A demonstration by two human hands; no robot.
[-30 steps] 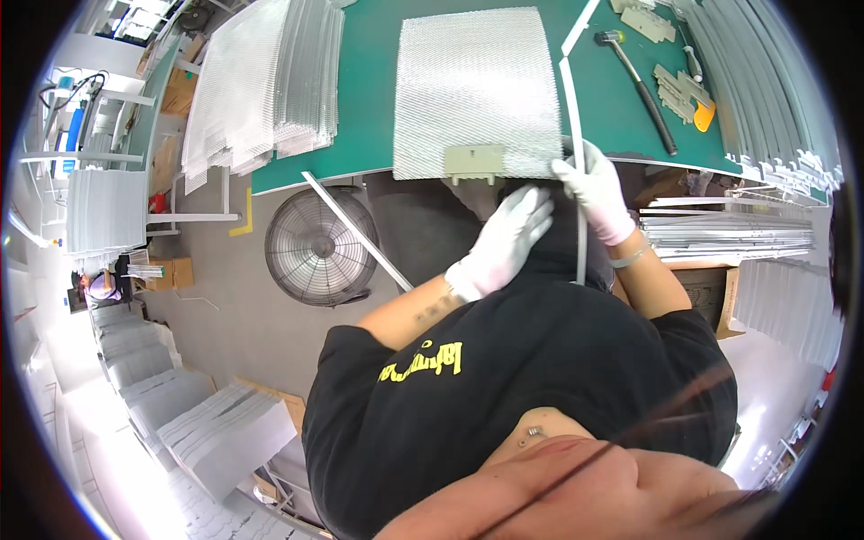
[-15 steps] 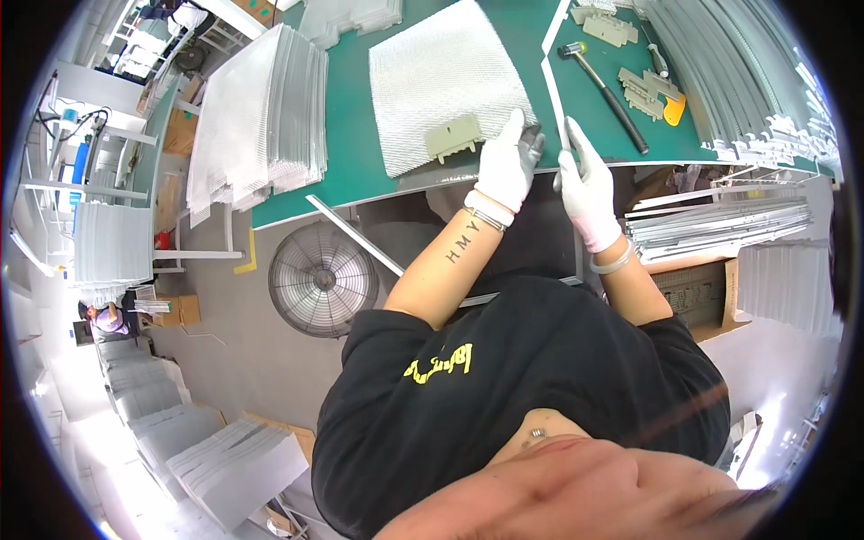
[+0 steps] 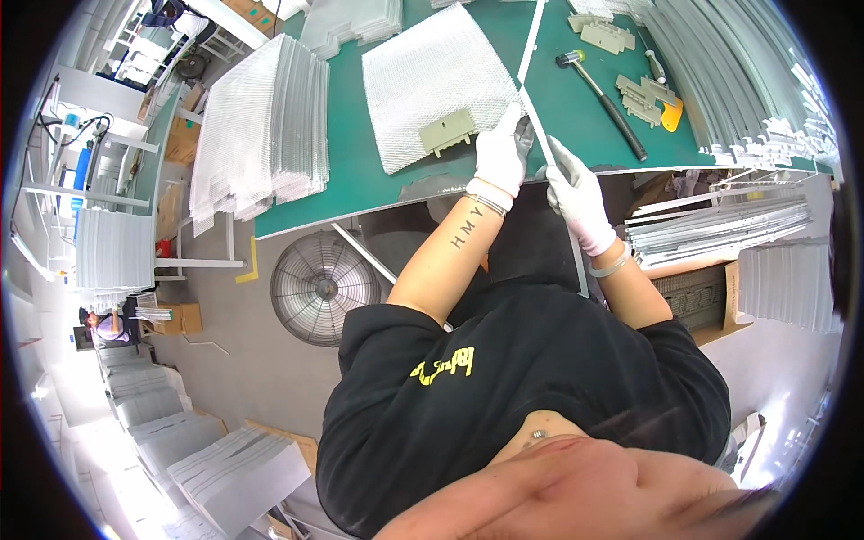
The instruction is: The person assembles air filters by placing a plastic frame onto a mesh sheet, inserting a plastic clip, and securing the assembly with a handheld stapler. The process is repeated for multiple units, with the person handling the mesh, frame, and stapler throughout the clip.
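A silvery mesh sheet (image 3: 432, 81) lies on the green tabletop, with a beige notched plate (image 3: 447, 132) on its near part. At the sheet's near right corner is my left hand (image 3: 501, 155), in a white glove with grey on the finger side. Its fingers are closed on the sheet's edge, partly hidden. My gloved right hand (image 3: 579, 200) pinches the near end of a slim white strip (image 3: 535, 121). The strip runs away from me past my left fingertips and bends sharply beside the sheet's right edge.
A rubber-headed hammer (image 3: 607, 108) lies to the right, near a screwdriver (image 3: 656, 67), more beige plates (image 3: 639, 101) and a yellow-orange tool (image 3: 671, 115). Stacked mesh sheets (image 3: 261, 126) stand left; long metal strips (image 3: 747, 81) crowd the right. A floor fan (image 3: 326, 286) stands below the table's left.
The strip's bend has moved left and nearer, up to the sheet's right edge. My right hand has drawn slightly back toward me; my left hand has shifted slightly left.
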